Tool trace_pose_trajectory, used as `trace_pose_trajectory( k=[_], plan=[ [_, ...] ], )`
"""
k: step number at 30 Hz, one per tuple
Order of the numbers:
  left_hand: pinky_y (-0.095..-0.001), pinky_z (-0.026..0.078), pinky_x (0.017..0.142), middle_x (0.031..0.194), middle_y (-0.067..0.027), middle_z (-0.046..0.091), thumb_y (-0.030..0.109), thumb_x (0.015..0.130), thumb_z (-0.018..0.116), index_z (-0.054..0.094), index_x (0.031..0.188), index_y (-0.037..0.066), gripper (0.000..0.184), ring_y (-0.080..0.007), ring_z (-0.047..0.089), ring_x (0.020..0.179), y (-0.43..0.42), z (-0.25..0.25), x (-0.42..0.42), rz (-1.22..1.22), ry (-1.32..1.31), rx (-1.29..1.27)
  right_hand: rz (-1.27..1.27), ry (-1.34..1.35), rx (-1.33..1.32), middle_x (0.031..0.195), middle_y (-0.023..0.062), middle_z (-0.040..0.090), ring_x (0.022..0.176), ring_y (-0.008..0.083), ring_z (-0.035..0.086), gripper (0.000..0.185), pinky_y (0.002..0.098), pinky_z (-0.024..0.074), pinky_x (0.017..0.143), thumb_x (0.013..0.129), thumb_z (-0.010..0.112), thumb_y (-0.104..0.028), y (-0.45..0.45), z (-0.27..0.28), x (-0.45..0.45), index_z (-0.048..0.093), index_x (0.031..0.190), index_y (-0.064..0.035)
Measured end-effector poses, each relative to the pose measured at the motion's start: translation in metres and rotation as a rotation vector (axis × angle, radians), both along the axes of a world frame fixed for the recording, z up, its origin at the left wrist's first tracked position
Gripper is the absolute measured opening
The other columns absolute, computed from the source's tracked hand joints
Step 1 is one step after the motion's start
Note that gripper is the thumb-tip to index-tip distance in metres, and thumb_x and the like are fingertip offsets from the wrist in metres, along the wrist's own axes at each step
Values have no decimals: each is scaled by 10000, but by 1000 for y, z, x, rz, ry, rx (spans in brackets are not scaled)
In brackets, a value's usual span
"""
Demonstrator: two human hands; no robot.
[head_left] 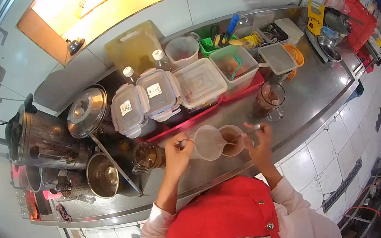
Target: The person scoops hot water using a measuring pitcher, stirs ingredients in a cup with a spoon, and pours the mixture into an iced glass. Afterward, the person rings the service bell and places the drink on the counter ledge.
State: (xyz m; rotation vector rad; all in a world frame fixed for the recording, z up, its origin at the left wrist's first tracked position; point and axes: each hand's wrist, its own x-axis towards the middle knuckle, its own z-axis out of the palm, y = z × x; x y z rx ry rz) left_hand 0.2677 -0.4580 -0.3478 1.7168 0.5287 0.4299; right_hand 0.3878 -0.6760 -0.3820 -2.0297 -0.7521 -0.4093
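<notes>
My left hand is closed around the handle of a translucent plastic jug, tilted toward the right. Directly beside it, a second plastic jug contains brown liquid. A thin streak runs between the rims of the two jugs. At the right side of the second jug my right hand has its fingers curled, gripping what looks like its handle. A glass mug with a dark drink stands left of my left hand. Beyond my right hand is another glass mug with brown contents.
Lidded plastic boxes line the back of the steel counter in a red tray. On the left are a large metal dispenser, a steel bowl and a pot lid. A yellow device stands back right.
</notes>
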Motion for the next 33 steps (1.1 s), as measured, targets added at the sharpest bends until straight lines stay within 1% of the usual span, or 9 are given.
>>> trace_pose_trajectory(
  k=[2, 4, 7, 11, 13, 18, 26, 29, 33],
  plan=[
    [-227, 254, 549, 643, 78, 368, 69, 824, 551, 396, 638, 102, 245, -31, 336, 621, 7, -24, -2, 31, -66, -69, 63, 81, 57, 847, 124, 585, 778, 314, 587, 194, 368, 481, 720, 868, 647, -153, -5, 12, 0, 648, 1005, -16],
    [-226, 261, 565, 657, 74, 396, 76, 854, 506, 410, 651, 134, 232, -32, 353, 631, 13, -45, -4, 114, -256, -312, 439, 423, -40, 876, 153, 604, 816, 351, 593, 153, 398, 484, 755, 875, 621, -133, -6, 20, -6, 630, 967, -11],
    [-233, 275, 560, 654, 67, 404, 84, 876, 472, 415, 684, 145, 210, -40, 356, 611, 8, -59, 0, 200, -316, -457, 618, 93, -123, 905, 181, 612, 839, 368, 595, 171, 416, 486, 743, 881, 607, -150, 10, 28, -3, 609, 972, -6],
    [-230, 282, 560, 657, 62, 385, 118, 903, 473, 406, 691, 142, 223, -49, 339, 598, 4, -80, -1, 339, -362, -568, 543, 10, -202, 878, 164, 623, 820, 353, 600, 159, 395, 485, 700, 880, 611, -145, 11, 35, 9, 618, 976, -19],
    [-228, 283, 560, 661, 62, 386, 128, 908, 472, 409, 690, 141, 228, -50, 340, 597, 5, -89, -3, 361, -392, -581, 539, 172, -303, 884, 188, 616, 842, 376, 598, 168, 431, 486, 727, 901, 566, -160, 7, 40, 8, 586, 949, 0],
    [-237, 288, 605, 685, 55, 390, 130, 909, 464, 458, 732, 122, 177, -63, 352, 631, -3, -82, -2, 448, -350, -646, 503, 145, -190, 839, 202, 608, 812, 388, 589, 167, 437, 482, 711, 900, 562, -151, 10, 37, 9, 591, 931, 10],
    [-250, 282, 621, 697, 57, 380, 176, 919, 448, 456, 746, 119, 182, -63, 346, 657, 0, -103, -10, 310, -369, -520, 544, -8, -117, 820, 189, 616, 786, 378, 595, 167, 430, 486, 689, 899, 574, -153, 22, 35, 9, 595, 906, 13],
    [-253, 276, 621, 696, 59, 368, 180, 915, 449, 445, 728, 122, 196, -63, 337, 660, -1, -98, -12, 328, -348, -511, 429, 52, -300, 814, 187, 616, 769, 379, 592, 178, 441, 480, 676, 904, 572, -163, 21, 42, 9, 596, 899, 13],
    [-244, 285, 604, 683, 58, 398, 145, 903, 469, 444, 681, 127, 224, -55, 342, 643, -4, -94, -10, 379, -326, -515, 484, 69, -170, 777, 178, 593, 721, 363, 576, 174, 440, 454, 636, 903, 578, -154, 26, 38, 12, 587, 858, 14]
  ],
)
